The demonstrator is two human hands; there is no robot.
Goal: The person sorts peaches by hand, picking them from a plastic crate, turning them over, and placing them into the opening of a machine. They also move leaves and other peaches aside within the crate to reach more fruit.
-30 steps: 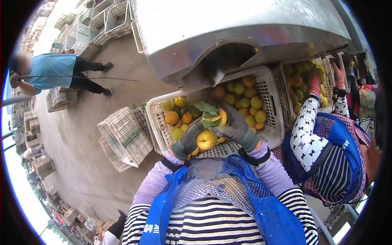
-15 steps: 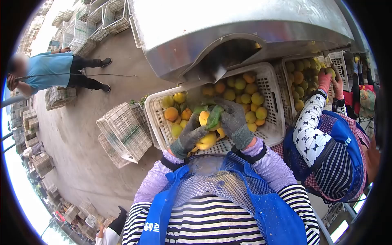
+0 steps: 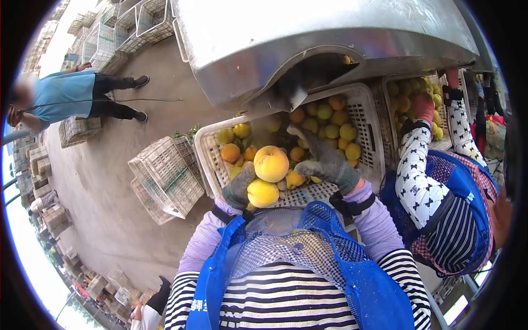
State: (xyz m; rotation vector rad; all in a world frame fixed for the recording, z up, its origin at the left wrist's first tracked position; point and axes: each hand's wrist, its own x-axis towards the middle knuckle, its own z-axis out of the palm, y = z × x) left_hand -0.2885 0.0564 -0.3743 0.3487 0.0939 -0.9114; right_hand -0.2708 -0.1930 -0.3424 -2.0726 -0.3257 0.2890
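With the green leaf gone from between them, a round yellow-orange peach point(image 3: 271, 163) is being gripped by the grey-gloved left hand point(image 3: 238, 188), near left over the white plastic crate point(image 3: 369, 124); the grey-gloved right hand point(image 3: 330, 168), fingers apart, is being left free.

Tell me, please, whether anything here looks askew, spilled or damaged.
The pale crates on the floor, left of the fruit basket, look askew: they overlap at uneven angles instead of stacking squarely, though the wide lens may exaggerate this. I see no spilled fruit there, and the yellow fruits in the left hand show no clear damage.
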